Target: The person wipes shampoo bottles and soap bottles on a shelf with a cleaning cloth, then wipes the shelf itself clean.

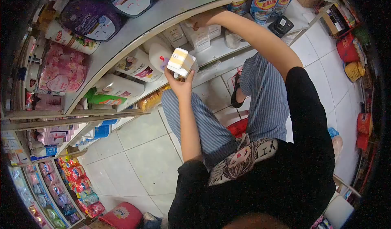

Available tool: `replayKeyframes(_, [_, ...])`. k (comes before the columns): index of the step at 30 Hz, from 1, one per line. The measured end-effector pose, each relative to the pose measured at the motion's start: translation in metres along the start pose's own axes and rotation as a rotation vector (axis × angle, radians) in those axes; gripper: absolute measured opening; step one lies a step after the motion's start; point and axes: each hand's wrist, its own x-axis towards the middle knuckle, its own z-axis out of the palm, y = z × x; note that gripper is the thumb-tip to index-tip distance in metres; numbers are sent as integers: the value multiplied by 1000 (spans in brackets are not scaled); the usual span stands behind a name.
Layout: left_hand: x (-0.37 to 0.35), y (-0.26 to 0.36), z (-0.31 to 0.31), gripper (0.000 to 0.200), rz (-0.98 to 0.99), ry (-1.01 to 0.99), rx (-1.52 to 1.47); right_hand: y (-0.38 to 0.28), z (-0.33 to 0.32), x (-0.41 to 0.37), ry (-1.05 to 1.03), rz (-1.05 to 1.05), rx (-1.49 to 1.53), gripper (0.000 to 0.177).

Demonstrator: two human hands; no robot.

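Observation:
My left hand (179,83) is closed around a small white box (182,68) with a yellow-gold patterned top, held in front of the shelf. My right arm reaches in under the upper shelf's edge. There my right hand (203,19) is at the top of white boxes (199,39) standing on the lower shelf; its fingers are mostly hidden, so their grip does not show. Left of the held box are a white bottle with a red mark (159,54) and a Pantene bottle (138,66).
The upper shelf edge (163,25) curves above my hands and carries purple bottles (91,19). Blue Dinarb cans (264,9) and a black item (281,25) stand to the right. Colourful packets (77,180) fill a rack at lower left. Beneath me is a tiled floor (142,155).

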Motion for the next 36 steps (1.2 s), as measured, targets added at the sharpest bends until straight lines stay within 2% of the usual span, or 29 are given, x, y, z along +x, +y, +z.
replayKeyframes(5, [0,-1,1,83,27,10,-19,2,1,10,-69,-14,-77,58])
replayKeyframes(7, [0,0,0,83,31,10,0,1,6,10,23,-11,-48,56])
replayKeyframes(14, [0,-2,0,83,46,-26,20,8,11,12,63,5,-37,56])
replayKeyframes(16, [-1,5,2,85,22,-41,-3,3,1,11,-84,78,354,58])
replayKeyframes(17, [-2,7,3,86,-4,-53,-29,1,1,5,-82,78,355,58])
replayKeyframes(19, [0,3,1,86,27,-90,14,-30,-30,-36,-15,-202,408,48])
replayKeyframes(20, [0,0,1,86,58,-128,57,-33,-23,-35,-15,-199,408,48])
replayKeyframes(22, [1,-3,2,86,71,-145,42,-43,-2,-27,22,-617,200,47])
replayKeyframes(26, [-1,10,4,83,42,-117,-71,-54,6,-21,-16,-560,254,42])
replayKeyframes(29, [2,3,3,83,54,-70,-73,-48,4,-8,-124,-514,224,40])
replayKeyframes(30, [1,2,2,78,-25,-43,-94,-45,4,-6,-141,-482,261,39])
replayKeyframes(34, [5,-9,-4,73,-28,-32,-132,-36,14,6,-130,-400,308,41])
replayKeyframes(36, [3,-5,-7,72,-153,-36,-101,-29,19,19,-138,-383,271,43])
